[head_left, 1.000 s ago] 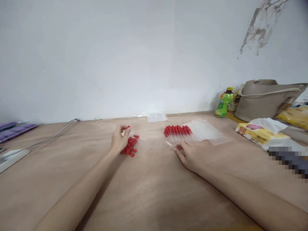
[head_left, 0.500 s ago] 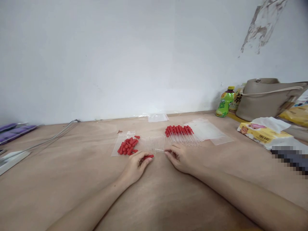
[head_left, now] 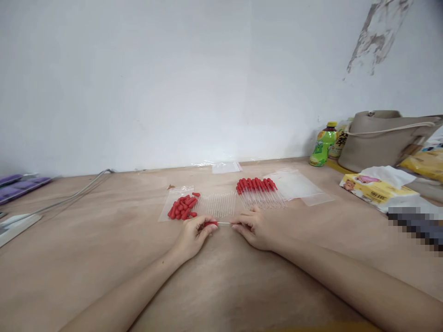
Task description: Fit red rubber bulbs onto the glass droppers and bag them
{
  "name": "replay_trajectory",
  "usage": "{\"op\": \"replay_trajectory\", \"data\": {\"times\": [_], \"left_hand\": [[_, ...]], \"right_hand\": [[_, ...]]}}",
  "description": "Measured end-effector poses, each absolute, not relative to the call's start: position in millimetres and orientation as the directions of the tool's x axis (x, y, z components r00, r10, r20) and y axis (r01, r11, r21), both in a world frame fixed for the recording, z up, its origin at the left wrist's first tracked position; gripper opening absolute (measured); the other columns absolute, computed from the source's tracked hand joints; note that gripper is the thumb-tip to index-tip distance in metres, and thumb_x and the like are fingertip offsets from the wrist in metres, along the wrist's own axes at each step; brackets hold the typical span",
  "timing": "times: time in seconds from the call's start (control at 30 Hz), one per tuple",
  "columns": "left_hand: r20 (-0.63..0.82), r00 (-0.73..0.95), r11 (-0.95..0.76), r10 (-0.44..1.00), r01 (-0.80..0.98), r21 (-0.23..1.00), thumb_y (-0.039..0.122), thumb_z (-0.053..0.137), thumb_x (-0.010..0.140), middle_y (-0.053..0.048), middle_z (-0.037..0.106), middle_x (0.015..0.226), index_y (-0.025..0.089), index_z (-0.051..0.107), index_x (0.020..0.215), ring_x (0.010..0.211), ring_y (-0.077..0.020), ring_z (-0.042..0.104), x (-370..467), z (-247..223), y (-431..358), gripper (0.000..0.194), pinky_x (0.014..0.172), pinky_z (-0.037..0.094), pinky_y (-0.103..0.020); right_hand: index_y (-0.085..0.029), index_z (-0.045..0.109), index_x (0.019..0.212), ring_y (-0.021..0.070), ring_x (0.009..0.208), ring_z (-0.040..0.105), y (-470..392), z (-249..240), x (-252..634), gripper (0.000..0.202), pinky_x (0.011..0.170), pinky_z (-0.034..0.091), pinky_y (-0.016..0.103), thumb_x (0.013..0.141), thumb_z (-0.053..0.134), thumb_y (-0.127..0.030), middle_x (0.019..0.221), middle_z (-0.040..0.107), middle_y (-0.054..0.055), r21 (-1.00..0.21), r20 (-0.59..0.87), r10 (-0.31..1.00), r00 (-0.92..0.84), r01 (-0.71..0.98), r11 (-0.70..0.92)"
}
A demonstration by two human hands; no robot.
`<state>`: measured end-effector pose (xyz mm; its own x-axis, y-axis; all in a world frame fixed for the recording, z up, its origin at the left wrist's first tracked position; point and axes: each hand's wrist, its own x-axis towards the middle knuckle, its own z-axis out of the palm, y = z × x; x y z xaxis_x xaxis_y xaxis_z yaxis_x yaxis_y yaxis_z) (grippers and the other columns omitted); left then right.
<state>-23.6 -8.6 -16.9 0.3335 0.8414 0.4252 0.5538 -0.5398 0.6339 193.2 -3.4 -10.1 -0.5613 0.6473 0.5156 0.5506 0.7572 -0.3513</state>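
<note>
Between thumb and fingers my left hand [head_left: 194, 236] pinches a red rubber bulb [head_left: 212, 223]. My right hand [head_left: 254, 229] grips a thin clear tube [head_left: 224, 224], whose left end meets the bulb's open end; how deep it sits cannot be seen. Behind my left hand, a pile of red bulbs [head_left: 182, 207] lies on a clear plastic bag [head_left: 166, 213]. A row of bare clear tubes [head_left: 219, 205] lies just beyond both hands. Past my right hand is a row of tubes with red bulbs on them [head_left: 256, 184].
Flat clear bags [head_left: 294, 184] lie right of the capped tubes. A green bottle [head_left: 323, 146], a grey bag [head_left: 377, 143] and a yellow tissue pack [head_left: 377, 191] stand at the right. On the left are a cable [head_left: 79, 191] and purple trays [head_left: 22, 188].
My right hand has moved slightly left and the tube has come down in line with the red bulb, their ends now meeting. The view has shifted a little.
</note>
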Motion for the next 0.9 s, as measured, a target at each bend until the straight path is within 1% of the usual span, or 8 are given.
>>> {"op": "replay_trajectory", "data": {"times": [0.17,0.23,0.33,0.4,0.53,0.67,0.77,0.9], "left_hand": [[0.433,0.401,-0.59,0.807,0.542,0.598,0.028,0.049,0.082,0.001,0.058,0.056,0.016,0.06,0.082,0.048,-0.01,0.054,-23.6,-16.5,-11.3,0.017,0.048,0.043,-0.019],[0.438,0.409,-0.599,0.801,0.562,0.57,0.028,0.05,0.082,0.002,0.058,0.055,0.016,0.062,0.081,0.047,-0.0098,0.052,-23.0,-15.8,-12.5,0.016,0.047,0.042,-0.019],[0.44,0.39,-0.586,0.809,0.597,0.548,0.03,0.051,0.081,0.001,0.059,0.055,0.017,0.063,0.082,0.047,-0.0102,0.053,-22.0,-15.6,-12.9,0.018,0.046,0.042,-0.019],[0.442,0.364,-0.568,0.82,0.61,0.552,0.031,0.051,0.081,0.001,0.061,0.056,0.017,0.063,0.082,0.048,-0.0107,0.054,-22.1,-15.9,-12.0,0.019,0.047,0.044,-0.019],[0.467,0.322,-0.56,0.824,0.595,0.576,0.032,0.056,0.077,-0.002,0.067,0.069,0.018,0.064,0.085,0.056,-0.0129,0.06,-24.0,-15.9,-8.7,0.018,0.054,0.048,-0.022],[0.478,0.33,-0.573,0.814,0.587,0.572,0.032,0.058,0.076,-0.002,0.069,0.077,0.019,0.066,0.087,0.063,-0.0145,0.062,-25.3,-15.3,-7.2,0.018,0.059,0.049,-0.023],[0.465,0.341,-0.572,0.817,0.579,0.581,0.031,0.056,0.078,-0.002,0.069,0.076,0.02,0.067,0.087,0.064,-0.0146,0.062,-24.9,-16.1,-7.9,0.018,0.059,0.05,-0.024],[0.455,0.34,-0.566,0.823,0.557,0.608,0.03,0.057,0.077,-0.003,0.069,0.076,0.018,0.066,0.088,0.062,-0.0145,0.062,-24.3,-17.9,-9.1,0.019,0.058,0.051,-0.024]], "right_hand": [[-0.024,0.062,0.091,0.009,0.061,0.05,0.9,-5.7,197.2,0.019,0.072,0.026,0.029,0.084,0.045,-0.021,0.076,0.063,-0.002,-0.369,0.454,0.646,-0.614,0.531,0.763],[-0.023,0.063,0.088,0.0089,0.062,0.05,2.5,-6.5,196.8,0.018,0.071,0.024,0.029,0.084,0.045,-0.021,0.077,0.063,-0.002,-0.318,0.463,0.637,-0.617,0.555,0.769],[-0.022,0.063,0.084,0.0102,0.064,0.05,1.9,-10.7,194.0,0.019,0.07,0.022,0.03,0.083,0.045,-0.022,0.075,0.062,0.0,-0.184,0.51,0.611,-0.605,0.618,0.765],[-0.021,0.063,0.085,0.0106,0.063,0.049,0.4,-14.7,192.0,0.021,0.07,0.022,0.031,0.084,0.043,-0.022,0.073,0.062,0.001,-0.141,0.55,0.601,-0.58,0.644,0.751],[-0.019,0.061,0.086,0.012,0.068,0.051,0.2,-20.3,190.3,0.022,0.071,0.026,0.03,0.086,0.039,-0.022,0.076,0.062,0.002,-0.193,0.588,0.585,-0.558,0.606,0.771],[-0.017,0.058,0.086,0.0133,0.071,0.053,0.5,-17.1,190.7,0.015,0.07,0.031,0.028,0.084,0.044,-0.021,0.079,0.063,0.003,-0.275,0.61,0.603,-0.514,0.576,0.77],[-0.017,0.057,0.079,0.0136,0.069,0.052,-3.5,-9.9,190.4,0.013,0.068,0.032,0.028,0.082,0.045,-0.02,0.076,0.064,0.002,-0.278,0.563,0.64,-0.522,0.61,0.742],[-0.017,0.057,0.077,0.0134,0.066,0.052,-10.6,-1.5,188.8,0.012,0.068,0.031,0.028,0.081,0.046,-0.02,0.07,0.063,0.001,-0.268,0.518,0.677,-0.522,0.653,0.708]]}}
